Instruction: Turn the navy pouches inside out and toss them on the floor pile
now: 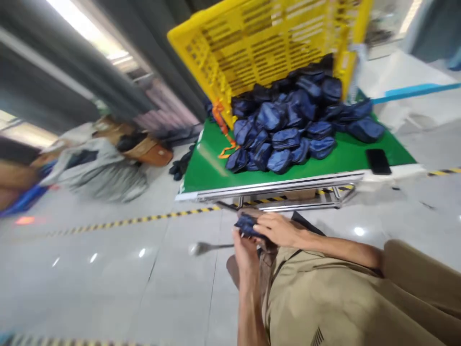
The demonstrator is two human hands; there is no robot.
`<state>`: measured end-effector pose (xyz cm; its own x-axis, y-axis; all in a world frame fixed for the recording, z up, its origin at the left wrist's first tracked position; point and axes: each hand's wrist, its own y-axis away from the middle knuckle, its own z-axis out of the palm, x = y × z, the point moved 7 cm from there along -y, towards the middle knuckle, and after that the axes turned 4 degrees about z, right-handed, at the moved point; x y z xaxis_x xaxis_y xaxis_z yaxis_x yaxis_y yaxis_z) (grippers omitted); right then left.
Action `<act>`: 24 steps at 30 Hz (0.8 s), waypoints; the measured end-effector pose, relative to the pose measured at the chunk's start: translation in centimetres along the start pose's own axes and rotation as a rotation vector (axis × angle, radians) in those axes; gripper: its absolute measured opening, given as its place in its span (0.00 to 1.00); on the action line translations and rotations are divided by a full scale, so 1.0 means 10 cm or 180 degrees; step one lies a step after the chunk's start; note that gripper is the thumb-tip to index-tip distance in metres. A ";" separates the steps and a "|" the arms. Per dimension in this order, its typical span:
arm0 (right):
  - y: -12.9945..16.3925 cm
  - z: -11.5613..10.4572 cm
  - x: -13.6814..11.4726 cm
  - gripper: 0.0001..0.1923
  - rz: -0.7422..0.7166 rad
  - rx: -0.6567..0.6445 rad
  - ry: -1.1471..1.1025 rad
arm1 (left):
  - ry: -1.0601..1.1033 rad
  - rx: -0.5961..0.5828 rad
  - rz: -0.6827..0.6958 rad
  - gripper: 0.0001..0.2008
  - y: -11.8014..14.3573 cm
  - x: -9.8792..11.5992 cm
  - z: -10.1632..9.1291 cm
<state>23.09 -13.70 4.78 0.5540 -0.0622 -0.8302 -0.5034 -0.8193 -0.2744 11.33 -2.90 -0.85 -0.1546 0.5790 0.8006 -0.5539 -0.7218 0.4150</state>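
A small dark blue fabric pouch (246,224) is held low in front of my body, over my lap. My left hand (246,251) grips its near edge from below, thumb pressed up against it. From the right, my right hand (274,228) has its fingers closed over the other side of the same pouch. Part of the pouch is hidden under my fingers. Beyond my hands, many similar dark blue pouches (285,138) spill from a tipped yellow crate (252,36) onto a green tabletop (207,170).
An orange strap (222,126) hangs by the crate. A black phone (378,161) lies at the table's front right corner. A stool or chair foot (201,248) stands on the tiled floor. To the left are grey sacks (104,175) and an open cardboard box (149,149).
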 end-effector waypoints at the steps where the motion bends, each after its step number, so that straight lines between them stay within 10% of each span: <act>1: -0.03 0.01 0.04 0.25 0.0110 0.0047 -0.0015 | -0.0154 0.0067 0.0166 0.32 0.05 0.02 0.01; 8: -0.29 0.13 0.16 0.28 0.0287 -0.0235 -0.0153 | -0.1646 -0.0055 0.1060 0.26 0.27 0.25 0.15; 15: -0.54 0.36 0.28 0.29 0.0655 -0.0943 -0.0342 | -0.2026 0.0461 0.0916 0.18 0.09 0.24 -0.13; 24: -0.68 0.43 0.36 0.25 0.0889 -0.0687 -0.0183 | -0.2100 0.0022 0.0768 0.17 0.04 0.15 -0.06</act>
<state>25.64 -5.95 1.59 0.3734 -0.2736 -0.8864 -0.4749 -0.8772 0.0707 10.40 -2.13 0.27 0.2573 0.0528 0.9649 -0.5610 -0.8049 0.1936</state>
